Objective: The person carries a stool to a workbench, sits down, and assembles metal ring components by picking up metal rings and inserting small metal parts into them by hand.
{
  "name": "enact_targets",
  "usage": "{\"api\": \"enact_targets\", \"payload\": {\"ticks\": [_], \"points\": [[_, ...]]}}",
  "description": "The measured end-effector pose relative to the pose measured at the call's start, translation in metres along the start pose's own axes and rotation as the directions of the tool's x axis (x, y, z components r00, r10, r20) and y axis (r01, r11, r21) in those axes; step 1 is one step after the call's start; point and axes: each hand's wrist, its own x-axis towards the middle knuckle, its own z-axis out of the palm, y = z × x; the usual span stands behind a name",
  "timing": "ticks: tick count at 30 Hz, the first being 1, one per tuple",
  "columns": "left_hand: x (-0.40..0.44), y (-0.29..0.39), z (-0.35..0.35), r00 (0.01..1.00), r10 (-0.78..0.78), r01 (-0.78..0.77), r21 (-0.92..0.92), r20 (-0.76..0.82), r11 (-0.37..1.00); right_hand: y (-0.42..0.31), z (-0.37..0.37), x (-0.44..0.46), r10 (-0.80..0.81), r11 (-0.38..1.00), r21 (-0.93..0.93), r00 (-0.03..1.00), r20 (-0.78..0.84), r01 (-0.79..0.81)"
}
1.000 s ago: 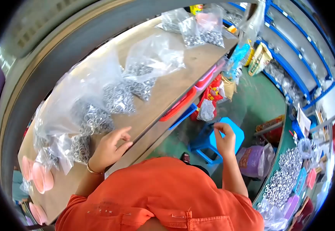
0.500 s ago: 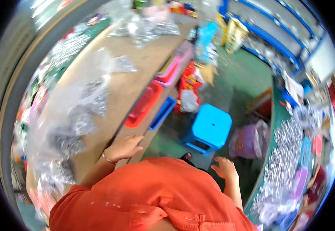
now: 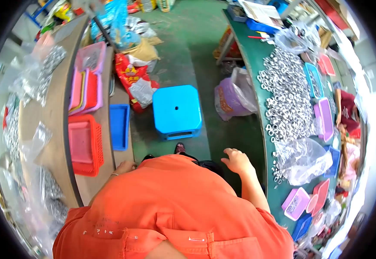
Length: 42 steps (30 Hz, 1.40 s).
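Note:
My left hand (image 3: 125, 167) is low at the left, partly hidden by the orange shirt, beside the wooden bench; its fingers are too hidden to read. Over the floor, near the green table's edge, my right hand (image 3: 236, 160) has its fingers apart and nothing in it. Ahead of my body stands a blue stool (image 3: 177, 108). A red basket (image 3: 84, 144) and a blue tray (image 3: 119, 127) are on the bench's lower shelf. Many metal rings (image 3: 287, 95) lie heaped on the green table, with a clear plastic bag (image 3: 302, 159) nearer to me.
Bags of metal parts (image 3: 52, 64) rest on the wooden bench (image 3: 54, 129). A purple bucket in plastic (image 3: 233, 97) stands beside the green table (image 3: 248, 56). A red bag (image 3: 132, 82) lies past the stool. Two people (image 3: 348, 110) are beyond the table at the right.
The view has swung right toward the green table. The stool now appears more central, the bench farther left. My left hand has dropped back beside my body; my right hand stays open.

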Motion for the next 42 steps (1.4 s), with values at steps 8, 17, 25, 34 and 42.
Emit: {"api": "enact_targets", "payload": {"ticks": [8, 17, 25, 34, 42], "points": [[0.100, 0.032, -0.042, 0.972, -0.075, -0.014, 0.374, 0.223, 0.927, -0.016, 0.005, 0.021, 0.152, 0.978, 0.135, 0.988, 0.039, -0.156], [0.221, 0.036, -0.148, 0.901, 0.063, -0.264, 0.424, 0.430, 0.866, -0.093, 0.059, 0.168, 0.082, 0.914, 0.349, 0.939, 0.334, -0.205], [0.276, 0.077, -0.217, 0.145, -0.181, -0.210, 0.209, 0.973, 0.955, -0.117, 0.099, 0.201, -0.354, 0.680, 0.701, 0.739, 0.572, -0.217], [0.389, 0.061, -0.111, 0.979, 0.087, -0.095, 0.037, 0.184, 0.995, 0.018, 0.183, 0.287, 0.134, -0.130, 0.590, 0.576, 0.807, -0.797], [0.451, 0.148, -0.072, 0.913, -0.342, 0.377, 0.141, -0.222, 0.915, 0.039, 0.229, 0.335, 0.232, -0.747, 0.468, 0.474, 0.849, -0.472]]}}
